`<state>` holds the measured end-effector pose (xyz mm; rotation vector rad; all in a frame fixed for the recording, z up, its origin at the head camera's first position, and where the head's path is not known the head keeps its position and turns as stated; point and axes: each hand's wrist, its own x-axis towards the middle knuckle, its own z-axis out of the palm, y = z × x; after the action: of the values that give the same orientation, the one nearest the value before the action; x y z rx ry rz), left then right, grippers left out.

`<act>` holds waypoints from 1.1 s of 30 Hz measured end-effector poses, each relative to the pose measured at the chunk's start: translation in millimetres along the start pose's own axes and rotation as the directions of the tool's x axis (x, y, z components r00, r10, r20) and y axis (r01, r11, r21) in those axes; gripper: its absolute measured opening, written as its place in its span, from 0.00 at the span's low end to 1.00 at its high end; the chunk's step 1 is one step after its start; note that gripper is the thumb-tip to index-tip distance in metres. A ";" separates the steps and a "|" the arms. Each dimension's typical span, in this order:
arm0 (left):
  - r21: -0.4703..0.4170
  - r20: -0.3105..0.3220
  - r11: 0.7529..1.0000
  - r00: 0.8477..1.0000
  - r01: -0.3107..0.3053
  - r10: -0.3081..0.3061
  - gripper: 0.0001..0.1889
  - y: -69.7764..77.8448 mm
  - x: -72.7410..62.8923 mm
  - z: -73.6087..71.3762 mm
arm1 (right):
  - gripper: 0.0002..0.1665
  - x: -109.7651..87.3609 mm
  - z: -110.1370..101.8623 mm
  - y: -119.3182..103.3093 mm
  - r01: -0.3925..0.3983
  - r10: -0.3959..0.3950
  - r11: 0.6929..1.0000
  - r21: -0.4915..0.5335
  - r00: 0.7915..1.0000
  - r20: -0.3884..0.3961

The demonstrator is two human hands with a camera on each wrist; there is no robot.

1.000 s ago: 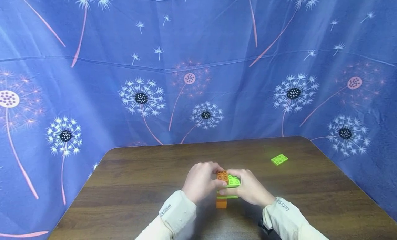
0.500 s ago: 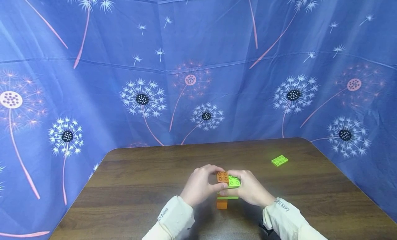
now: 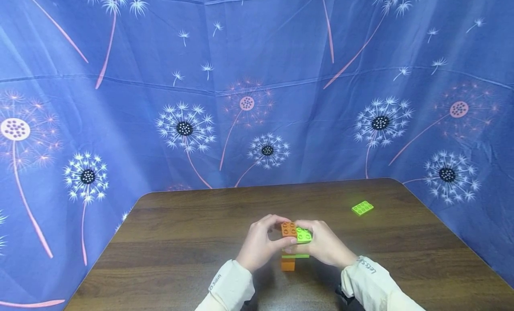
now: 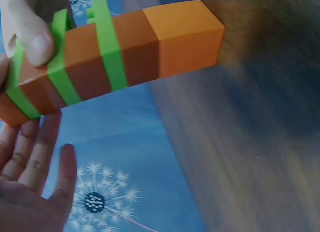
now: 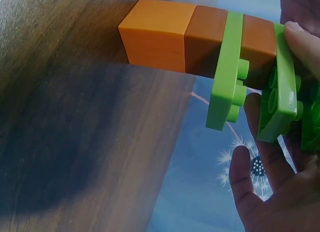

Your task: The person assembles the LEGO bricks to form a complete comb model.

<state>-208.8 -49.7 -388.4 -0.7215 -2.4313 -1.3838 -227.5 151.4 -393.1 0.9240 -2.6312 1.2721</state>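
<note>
A narrow tower of stacked toy bricks [image 3: 288, 264] stands upright on the table, orange and brown bricks alternating with thin green plates. My left hand [image 3: 258, 245] grips it near the top, thumb in front and index finger behind the topmost orange brick [image 3: 289, 229]. From the other side my right hand [image 3: 327, 246] holds the upper green plates [image 3: 304, 235] between thumb and fingers. The left wrist view shows the tower's brown brick [image 4: 137, 47] below the fingers; the right wrist view shows its orange base brick [image 5: 157, 39] and green plates jutting sideways. Fingers partly hide the upper layers.
A loose green plate [image 3: 362, 208] with studs lies toward the back right of the brown wooden table [image 3: 180, 230]. Behind the table hangs a blue cloth [image 3: 297, 123] with dandelion prints.
Both hands stay around the tower's upper part, with only slight shifts of the left hand and wrist. The tower and the loose plate keep their places; the head view tilts slightly.
</note>
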 end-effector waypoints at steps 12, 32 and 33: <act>-0.165 -0.021 0.985 0.999 0.045 -0.049 0.18 -13.8 -3.0 9.3 | 0.23 -3.9 4.0 -0.8 -0.055 0.055 0.998 0.025 0.998 -0.011; -0.183 -0.016 0.980 0.996 0.083 -0.087 0.18 -11.3 -3.7 9.8 | 0.36 -18.3 -21.2 5.1 -0.072 0.071 0.995 -0.075 0.997 -0.015; -0.183 -0.015 0.979 0.996 0.089 -0.093 0.18 -11.1 -3.9 9.6 | 0.35 -19.8 -22.6 7.1 -0.081 0.080 0.995 -0.061 0.997 -0.011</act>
<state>-211.3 -47.4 -403.2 -0.6374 -2.3682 -1.6578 -219.4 180.9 -389.5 0.8092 -2.7098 1.2014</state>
